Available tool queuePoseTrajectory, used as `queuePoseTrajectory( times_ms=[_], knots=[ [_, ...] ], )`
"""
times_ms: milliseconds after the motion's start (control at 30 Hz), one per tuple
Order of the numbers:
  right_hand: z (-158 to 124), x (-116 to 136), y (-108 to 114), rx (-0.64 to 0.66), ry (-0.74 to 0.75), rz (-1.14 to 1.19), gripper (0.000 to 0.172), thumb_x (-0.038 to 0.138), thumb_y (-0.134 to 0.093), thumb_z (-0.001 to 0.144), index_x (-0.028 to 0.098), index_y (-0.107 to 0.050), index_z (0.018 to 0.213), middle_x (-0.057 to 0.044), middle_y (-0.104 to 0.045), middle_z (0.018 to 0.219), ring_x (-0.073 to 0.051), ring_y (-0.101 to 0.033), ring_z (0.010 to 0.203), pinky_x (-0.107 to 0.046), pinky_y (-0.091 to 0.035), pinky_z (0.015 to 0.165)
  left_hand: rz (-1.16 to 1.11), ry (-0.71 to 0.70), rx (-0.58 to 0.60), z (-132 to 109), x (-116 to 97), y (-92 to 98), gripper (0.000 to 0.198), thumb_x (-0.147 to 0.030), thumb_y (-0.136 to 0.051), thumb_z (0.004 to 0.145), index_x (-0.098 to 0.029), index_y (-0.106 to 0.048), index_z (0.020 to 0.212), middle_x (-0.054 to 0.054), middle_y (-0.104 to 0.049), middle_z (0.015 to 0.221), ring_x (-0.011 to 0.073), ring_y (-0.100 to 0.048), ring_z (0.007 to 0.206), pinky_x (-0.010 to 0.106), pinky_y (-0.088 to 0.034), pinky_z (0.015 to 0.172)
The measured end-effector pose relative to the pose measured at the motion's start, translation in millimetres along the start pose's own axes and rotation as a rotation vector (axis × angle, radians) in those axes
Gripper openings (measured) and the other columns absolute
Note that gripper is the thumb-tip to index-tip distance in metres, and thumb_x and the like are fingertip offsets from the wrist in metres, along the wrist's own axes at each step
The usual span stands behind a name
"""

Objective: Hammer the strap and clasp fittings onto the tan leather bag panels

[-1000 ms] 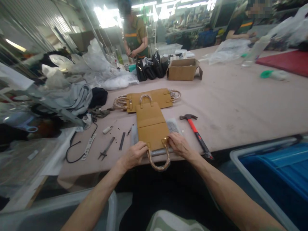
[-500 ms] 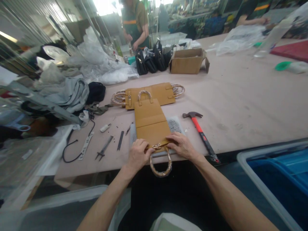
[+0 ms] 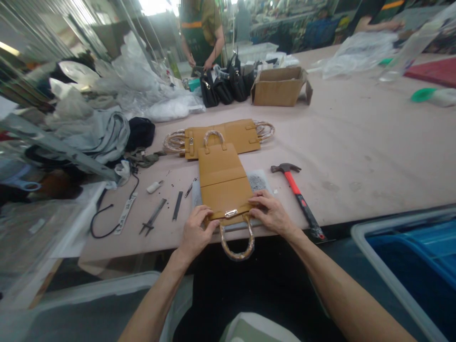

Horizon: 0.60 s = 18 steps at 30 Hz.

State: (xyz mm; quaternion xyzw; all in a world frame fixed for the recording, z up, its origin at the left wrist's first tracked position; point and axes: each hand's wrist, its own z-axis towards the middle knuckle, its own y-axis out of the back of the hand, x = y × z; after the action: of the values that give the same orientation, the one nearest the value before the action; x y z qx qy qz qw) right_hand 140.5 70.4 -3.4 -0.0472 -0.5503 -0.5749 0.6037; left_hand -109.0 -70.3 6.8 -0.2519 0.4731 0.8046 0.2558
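Observation:
A flat tan leather bag piece [image 3: 223,178] lies on the table in front of me, with a wrapped round handle [image 3: 237,242] hanging over the near edge. A small metal clasp [image 3: 231,213] shows on its folded near flap. My left hand [image 3: 195,231] pinches the flap's left end, fingers curled. My right hand [image 3: 272,214] presses the flap's right end, fingers bent on the leather. Both hands grip the same near edge, with the clasp between them.
More tan bag pieces [image 3: 221,135] lie behind. A red-handled hammer [image 3: 297,197] lies to the right; small tools [image 3: 154,217] and a black cord [image 3: 103,223] to the left. Black bags [image 3: 224,88], a cardboard box [image 3: 280,88], piled cloth and plastic stand farther back. A blue bin [image 3: 416,256] is at the right. A person stands beyond.
The near flap has been folded up so the metal clasp now lies flat and plainly visible. My hands moved slightly closer to the flap's ends. The view tilted down a little.

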Motion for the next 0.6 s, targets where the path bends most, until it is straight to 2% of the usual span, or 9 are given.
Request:
queuePoseTrajectory(
  times_ms=[100,167,267,367,433,533,600],
  knots=[
    [2.2,3.0,-1.7,0.035,-0.022,-0.044,0.015,0.022,-0.064,0.090,0.020,-0.073,0.101,-0.008,-0.065,0.104,-0.021,-0.062,0.099,-0.037,-0.053,0.089,0.080,-0.037,-0.026,1.3,-5.3,-2.4,0.018,-0.030,-0.071,0.091,-0.019,-0.067,0.105,0.008,-0.067,0.107,0.0239,-0.062,0.103,0.039,-0.052,0.092],
    [5.6,6.4,-3.7,0.067,-0.054,-0.093,0.011,0.019,-0.064,0.088,0.020,-0.074,0.093,-0.008,-0.065,0.097,-0.022,-0.061,0.096,-0.038,-0.051,0.089,0.162,-0.056,0.018,7.1,-11.9,-8.5,0.019,-0.033,-0.073,0.089,-0.020,-0.069,0.102,0.008,-0.067,0.103,0.0243,-0.061,0.098,0.040,-0.050,0.088],
    [14.1,12.0,-4.4,0.112,-0.132,-0.173,0.010,0.015,-0.065,0.082,0.020,-0.072,0.087,-0.006,-0.064,0.089,-0.020,-0.058,0.086,-0.034,-0.048,0.080,0.268,-0.052,0.088,15.6,-17.7,-20.2,0.008,-0.029,-0.072,0.090,-0.021,-0.071,0.090,0.006,-0.066,0.091,0.0238,-0.058,0.090,0.039,-0.046,0.081],
    [25.1,16.5,-2.0,0.177,-0.216,-0.222,0.010,0.014,-0.068,0.075,0.021,-0.070,0.082,-0.002,-0.064,0.079,-0.016,-0.055,0.072,-0.028,-0.042,0.066,0.290,-0.011,0.052,18.0,-15.8,-27.8,0.007,-0.025,-0.073,0.088,-0.021,-0.071,0.083,0.005,-0.063,0.085,0.0237,-0.056,0.087,0.039,-0.043,0.079],
    [31.8,19.3,-0.9,0.219,-0.265,-0.239,0.011,0.013,-0.069,0.071,0.021,-0.069,0.078,0.000,-0.064,0.074,-0.014,-0.053,0.067,-0.026,-0.038,0.061,0.269,0.003,0.051,17.1,-13.6,-28.7,0.004,-0.024,-0.074,0.086,-0.021,-0.071,0.086,0.005,-0.063,0.087,0.0237,-0.055,0.087,0.039,-0.043,0.079],
    [38.6,24.0,-2.2,0.244,-0.331,-0.265,0.015,0.008,-0.064,0.066,0.021,-0.067,0.074,0.000,-0.065,0.070,-0.014,-0.052,0.063,-0.026,-0.034,0.058,0.237,0.015,0.070,16.0,-14.6,-26.5,0.015,-0.022,-0.072,0.087,-0.021,-0.072,0.102,0.006,-0.065,0.093,0.0241,-0.057,0.090,0.038,-0.044,0.080],
    [40.4,26.9,-3.8,0.240,-0.362,-0.277,0.017,0.006,-0.061,0.064,0.020,-0.066,0.072,-0.002,-0.064,0.069,-0.014,-0.051,0.063,-0.027,-0.032,0.058,0.267,0.028,0.077,16.4,-18.3,-24.9,0.016,-0.021,-0.070,0.088,-0.022,-0.072,0.104,0.006,-0.064,0.093,0.0251,-0.056,0.091,0.039,-0.045,0.080]
  ],
)
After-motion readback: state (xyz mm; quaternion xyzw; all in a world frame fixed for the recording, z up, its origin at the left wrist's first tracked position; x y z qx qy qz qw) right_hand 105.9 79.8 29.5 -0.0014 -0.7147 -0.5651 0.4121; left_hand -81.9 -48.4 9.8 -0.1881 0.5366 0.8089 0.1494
